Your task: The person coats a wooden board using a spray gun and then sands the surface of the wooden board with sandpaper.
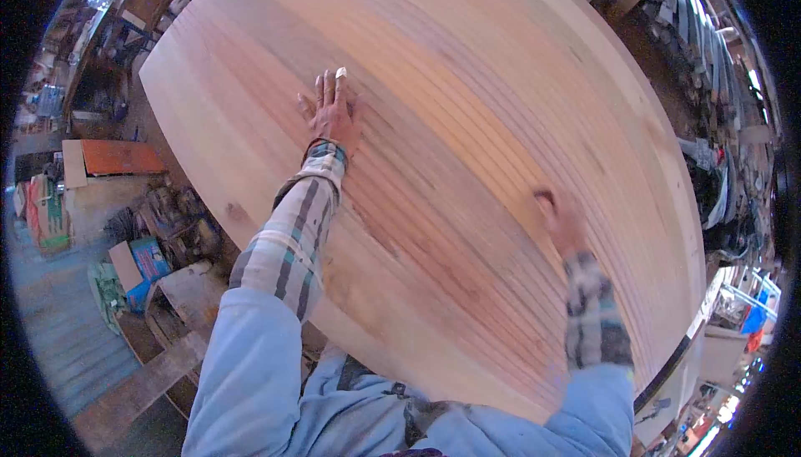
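Observation:
A large wooden panel [434,148] of joined light, orange and reddish boards fills the middle of the head view. On its surface my left hand [335,115] lies flat with fingers spread, and one fingertip carries a pale wrapping. Further right, my right hand [564,219] is over the panel, blurred by motion, with its fingers curled. Something small and dark shows at its fingertips, too smeared to make out. Both forearms wear plaid cuffs under light blue sleeves.
An orange board [123,157] and a blue box [148,263] are among clutter on the left. Corrugated sheeting [67,323] lies at the lower left. Stacked materials [688,31] line the right side. A dark-edged strip [667,372] runs beside the panel's lower right.

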`<state>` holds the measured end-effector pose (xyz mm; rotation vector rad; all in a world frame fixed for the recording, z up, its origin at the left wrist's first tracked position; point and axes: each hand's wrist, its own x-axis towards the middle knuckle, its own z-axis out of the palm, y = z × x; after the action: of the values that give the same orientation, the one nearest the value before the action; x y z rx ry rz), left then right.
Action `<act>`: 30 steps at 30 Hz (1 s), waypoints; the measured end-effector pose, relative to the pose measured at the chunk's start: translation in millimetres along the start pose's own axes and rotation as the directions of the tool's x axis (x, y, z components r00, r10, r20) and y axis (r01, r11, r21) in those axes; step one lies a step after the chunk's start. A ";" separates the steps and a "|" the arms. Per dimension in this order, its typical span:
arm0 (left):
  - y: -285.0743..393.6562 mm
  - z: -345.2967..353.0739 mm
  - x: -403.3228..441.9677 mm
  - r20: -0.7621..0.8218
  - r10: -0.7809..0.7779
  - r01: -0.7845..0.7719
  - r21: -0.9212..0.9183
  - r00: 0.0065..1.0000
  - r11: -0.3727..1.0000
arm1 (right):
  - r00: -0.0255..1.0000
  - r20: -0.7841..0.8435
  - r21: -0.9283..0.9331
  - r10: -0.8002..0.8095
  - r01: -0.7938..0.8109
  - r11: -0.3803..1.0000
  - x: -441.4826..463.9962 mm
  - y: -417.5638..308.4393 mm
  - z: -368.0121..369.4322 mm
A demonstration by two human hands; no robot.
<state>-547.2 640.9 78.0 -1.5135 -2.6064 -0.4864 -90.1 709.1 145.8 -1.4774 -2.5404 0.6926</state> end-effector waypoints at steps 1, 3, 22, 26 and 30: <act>0.2 -0.4 -1.1 -0.002 -0.003 0.003 -0.002 1.000 1.000 | 1.000 0.002 -0.043 0.010 -0.010 0.999 -34.2 29.5 -12.8; 1.4 0.7 -1.3 -0.005 0.028 -0.028 0.007 1.000 1.000 | 0.992 -0.124 -0.226 0.026 -0.054 0.973 -84.6 84.2 -16.2; -16.3 -15.9 -3.0 0.263 0.116 -0.041 -0.274 0.958 0.961 | 0.917 -0.242 -0.261 -0.318 0.255 0.931 482.3 -384.6 173.7; -15.1 18.8 -4.3 0.147 0.078 -0.068 -0.067 0.986 0.995 | 0.835 -0.303 -0.377 -0.459 0.337 0.862 367.4 -310.3 155.7; -6.3 -3.2 -3.7 0.123 0.066 -0.057 -0.080 0.990 0.995 | 0.907 -0.232 -0.353 -0.352 0.258 0.899 209.7 -186.3 96.6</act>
<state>-551.0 633.9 78.7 -1.6956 -2.6524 -0.5066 -377.4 777.7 117.5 -1.0999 -2.6398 0.0162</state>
